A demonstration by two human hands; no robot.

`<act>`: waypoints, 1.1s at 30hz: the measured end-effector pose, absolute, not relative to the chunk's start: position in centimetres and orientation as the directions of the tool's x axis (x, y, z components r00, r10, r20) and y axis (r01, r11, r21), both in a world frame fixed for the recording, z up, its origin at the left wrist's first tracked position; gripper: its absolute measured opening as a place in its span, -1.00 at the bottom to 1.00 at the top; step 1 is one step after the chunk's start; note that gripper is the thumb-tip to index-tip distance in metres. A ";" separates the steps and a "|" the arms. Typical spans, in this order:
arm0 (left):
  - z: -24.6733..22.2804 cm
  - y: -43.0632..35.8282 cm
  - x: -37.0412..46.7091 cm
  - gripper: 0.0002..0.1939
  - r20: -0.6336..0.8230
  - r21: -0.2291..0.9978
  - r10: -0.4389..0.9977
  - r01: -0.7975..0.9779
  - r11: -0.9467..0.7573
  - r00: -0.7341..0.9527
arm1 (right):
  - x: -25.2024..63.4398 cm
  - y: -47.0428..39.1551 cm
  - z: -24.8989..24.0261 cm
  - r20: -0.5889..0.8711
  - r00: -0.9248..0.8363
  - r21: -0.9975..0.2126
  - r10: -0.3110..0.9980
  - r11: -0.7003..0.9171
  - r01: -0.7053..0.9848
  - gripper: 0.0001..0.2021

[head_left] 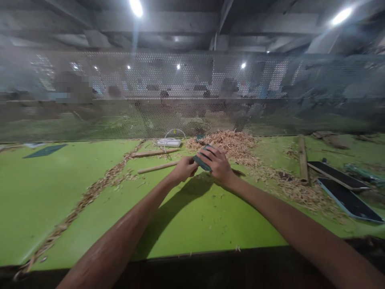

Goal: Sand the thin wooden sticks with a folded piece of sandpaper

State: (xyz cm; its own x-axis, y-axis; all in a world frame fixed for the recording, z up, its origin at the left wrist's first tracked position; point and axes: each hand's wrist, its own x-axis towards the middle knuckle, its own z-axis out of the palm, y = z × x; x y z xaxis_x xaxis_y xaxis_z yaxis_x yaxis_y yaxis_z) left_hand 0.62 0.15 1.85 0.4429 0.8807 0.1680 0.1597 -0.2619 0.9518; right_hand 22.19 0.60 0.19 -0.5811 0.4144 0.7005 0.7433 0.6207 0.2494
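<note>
My right hand (219, 163) is closed over a dark green sheet (203, 159) that looks like folded sandpaper, its fingers pressing on top. Close against the sheet's left edge, my left hand (184, 169) is closed with curled fingers; what lies inside its grip is hidden. A thin wooden stick (158, 167) runs up to the left hand from the left, and I cannot tell whether it is held or lies behind. Both hands are just above the green tabletop (192, 224). Behind the right hand rises a heap of wood shavings (231, 142).
A white power strip (169, 143) with a cable and a flat wooden strip (156, 153) lie behind. Another dark green sheet (45, 151) is far left. At right are a bamboo piece (303, 160) and two phones (337, 175). A perforated screen (180, 112) stands at the back.
</note>
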 end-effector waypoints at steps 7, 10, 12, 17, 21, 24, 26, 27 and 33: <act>1.7 -0.5 0.7 -0.74 0.110 0.971 0.887 0.141 -0.191 0.449 | 22.6 0.2 0.8 0.605 -0.524 0.070 0.599 0.616 0.785 -0.40; 1.4 -0.7 1.0 -0.74 0.119 0.986 0.886 0.050 -0.158 0.447 | 22.7 -0.3 1.4 0.556 -0.535 0.034 0.636 0.626 0.779 -0.31; 1.3 -0.7 1.1 -0.76 0.104 0.993 0.879 0.005 -0.120 0.465 | 22.8 -0.5 1.8 0.564 -0.452 -0.017 0.691 0.557 0.830 -0.28; 1.1 -0.4 0.6 -0.79 0.057 0.985 0.840 -0.167 0.041 0.540 | 23.0 -0.7 1.9 0.532 -0.591 -0.012 0.606 0.703 0.711 -0.34; 0.7 0.1 0.2 -0.80 0.051 0.977 0.828 -0.198 0.073 0.558 | 23.6 -0.4 1.4 0.618 -0.482 -0.069 0.621 0.654 0.754 -0.32; 0.5 0.6 0.0 -0.75 0.044 0.991 0.830 -0.132 0.036 0.556 | 23.3 -0.1 0.9 0.582 -0.603 -0.017 0.545 0.750 0.661 -0.37; 0.4 1.1 -0.3 -0.72 0.056 0.996 0.848 -0.088 -0.012 0.527 | 22.8 0.2 0.6 0.583 -0.591 -0.025 0.558 0.739 0.674 -0.35; 0.4 1.3 -0.5 -0.71 0.059 0.998 0.856 -0.050 -0.039 0.513 | 22.6 0.3 0.4 0.588 -0.562 -0.039 0.582 0.714 0.699 -0.33; 0.9 2.1 -1.5 -0.66 0.069 0.912 0.861 0.318 -0.259 0.503 | 22.5 1.3 -0.6 0.498 -0.625 -0.040 0.601 0.736 0.676 -0.39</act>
